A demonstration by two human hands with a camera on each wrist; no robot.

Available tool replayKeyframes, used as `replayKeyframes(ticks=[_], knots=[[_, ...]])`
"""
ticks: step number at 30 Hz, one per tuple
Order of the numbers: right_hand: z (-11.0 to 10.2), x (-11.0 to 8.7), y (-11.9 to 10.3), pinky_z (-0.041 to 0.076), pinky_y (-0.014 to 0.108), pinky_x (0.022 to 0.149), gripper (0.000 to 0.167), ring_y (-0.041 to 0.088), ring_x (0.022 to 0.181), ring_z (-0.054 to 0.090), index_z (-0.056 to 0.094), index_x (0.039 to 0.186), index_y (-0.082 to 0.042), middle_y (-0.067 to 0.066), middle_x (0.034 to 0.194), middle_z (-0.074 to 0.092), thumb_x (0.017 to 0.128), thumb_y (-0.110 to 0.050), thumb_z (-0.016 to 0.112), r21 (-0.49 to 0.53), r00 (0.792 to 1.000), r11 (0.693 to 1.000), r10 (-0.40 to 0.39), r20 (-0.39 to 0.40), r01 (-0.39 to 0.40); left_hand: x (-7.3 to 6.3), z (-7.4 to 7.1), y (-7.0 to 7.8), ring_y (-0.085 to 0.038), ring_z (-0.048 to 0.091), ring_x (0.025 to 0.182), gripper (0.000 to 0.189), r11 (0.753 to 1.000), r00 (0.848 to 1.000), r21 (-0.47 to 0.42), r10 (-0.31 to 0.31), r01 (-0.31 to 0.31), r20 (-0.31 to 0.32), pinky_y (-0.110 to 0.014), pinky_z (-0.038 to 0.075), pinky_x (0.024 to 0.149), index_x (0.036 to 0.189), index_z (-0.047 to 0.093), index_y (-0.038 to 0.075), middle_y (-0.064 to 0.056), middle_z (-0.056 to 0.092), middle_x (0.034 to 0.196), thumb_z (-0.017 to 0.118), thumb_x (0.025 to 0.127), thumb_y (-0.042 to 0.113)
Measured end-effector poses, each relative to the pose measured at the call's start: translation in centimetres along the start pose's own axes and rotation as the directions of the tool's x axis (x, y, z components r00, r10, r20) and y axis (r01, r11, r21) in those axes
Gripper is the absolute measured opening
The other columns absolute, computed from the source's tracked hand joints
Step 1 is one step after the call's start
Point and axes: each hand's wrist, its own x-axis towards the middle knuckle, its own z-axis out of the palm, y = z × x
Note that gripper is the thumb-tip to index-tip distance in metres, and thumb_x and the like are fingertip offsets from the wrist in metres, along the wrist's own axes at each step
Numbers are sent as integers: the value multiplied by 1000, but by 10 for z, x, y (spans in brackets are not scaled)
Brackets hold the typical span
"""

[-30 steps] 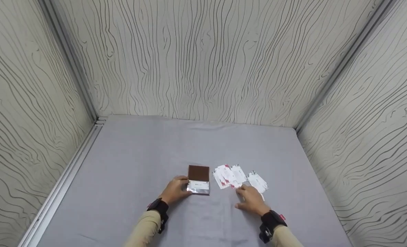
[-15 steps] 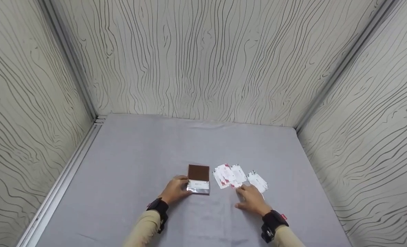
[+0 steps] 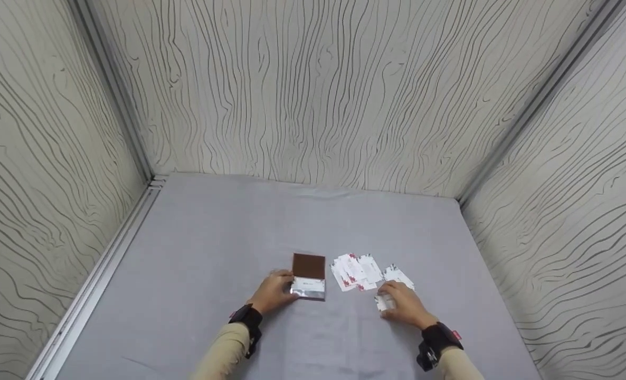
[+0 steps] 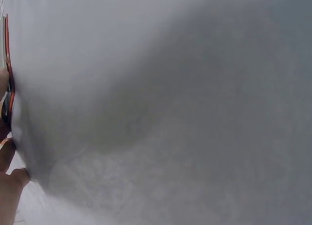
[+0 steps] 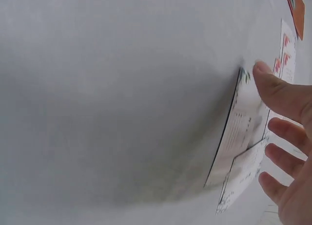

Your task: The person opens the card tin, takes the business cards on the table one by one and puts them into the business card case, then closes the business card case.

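A brown card case (image 3: 309, 266) lies with its lid folded back, a white card (image 3: 309, 285) and a shiny strip showing in its near half. My left hand (image 3: 274, 292) holds the case by its left edge, fingers at the far part and thumb near the front corner. In the left wrist view only the case's edge and some fingertips show. My right hand (image 3: 405, 305) is spread over a white card (image 3: 384, 302), with thumb and fingers apart. The right wrist view shows that card (image 5: 237, 130) beneath the hand, overlapping another card (image 5: 241, 174).
A loose pile of white cards with red flowers (image 3: 348, 270) lies right of the case. More cards with dark leaf corners (image 3: 397, 274) lie beyond my right hand. Grey cloth (image 3: 228, 227) covers the table, and patterned walls (image 3: 302, 95) enclose it.
My right hand has moved right, away from the red-flowered pile, and a white card now shows between its thumb and fingers. My left hand stays at the case.
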Motion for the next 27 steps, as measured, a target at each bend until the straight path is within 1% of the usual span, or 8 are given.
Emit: replayKeyframes(ticks=[4, 8, 11, 15, 20, 22, 25, 27], knots=[[-5, 0, 7, 44, 64, 90, 49, 44, 110, 53, 64, 102, -2, 19, 117, 59, 58, -9, 86, -8, 998, 999, 47, 29, -47, 1, 0, 3, -37, 61, 108, 41, 998, 997, -14, -66, 67, 49, -49, 45, 98, 106, 69, -10, -22, 66, 112, 83, 76, 14], [-7, 0, 12, 43, 65, 90, 45, 47, 112, 52, 62, 98, -3, 21, 119, 57, 58, -4, 84, -37, 996, 997, 76, 49, -74, 1, -1, 3, -36, 61, 108, 40, 996, 994, -8, -89, 89, 56, -47, 45, 99, 106, 70, -8, -20, 65, 113, 84, 76, 15], [-8, -1, 13, 42, 64, 92, 45, 48, 113, 51, 61, 97, -4, 21, 119, 57, 58, -3, 83, -41, 993, 995, 95, 65, -93, 0, -1, 2, -36, 62, 108, 40, 996, 994, -9, -90, 91, 55, -46, 47, 98, 106, 70, -8, -20, 65, 113, 83, 76, 16], [-8, -2, 12, 41, 64, 94, 46, 48, 114, 50, 59, 95, -5, 19, 119, 56, 58, -5, 86, -34, 989, 993, 118, 84, -116, -1, 0, 2, -35, 61, 109, 41, 995, 993, -14, -101, 102, 60, -46, 47, 98, 107, 70, -8, -19, 66, 115, 83, 77, 16], [-7, 0, 11, 42, 62, 94, 50, 46, 112, 51, 56, 90, -7, 17, 117, 56, 54, -9, 91, -62, 989, 991, 121, 82, -116, -1, 2, 1, -36, 61, 109, 42, 994, 992, -24, -108, 110, 64, -46, 48, 97, 109, 70, -8, -20, 66, 115, 83, 77, 16], [-7, 1, 10, 42, 61, 95, 54, 45, 113, 51, 56, 92, -6, 17, 117, 56, 52, -11, 92, -76, 990, 990, 123, 75, -118, -1, 3, 0, -36, 60, 109, 43, 994, 992, -25, -107, 109, 64, -45, 48, 96, 109, 70, -9, -20, 66, 115, 84, 77, 16], [-6, 2, 10, 44, 60, 92, 58, 43, 111, 51, 56, 95, -6, 15, 116, 56, 51, -14, 93, -97, 991, 988, 125, 56, -120, 0, 3, -1, -35, 60, 110, 43, 993, 991, -19, -116, 117, 67, -45, 48, 96, 109, 70, -8, -19, 66, 115, 83, 77, 17], [-6, 3, 9, 45, 57, 86, 57, 39, 104, 51, 56, 94, -8, 11, 110, 55, 52, -16, 93, -113, 991, 986, 130, 41, -125, 1, 2, -1, -34, 61, 110, 43, 995, 993, -11, -103, 104, 63, -47, 46, 99, 109, 70, -9, -19, 66, 115, 83, 77, 17]])
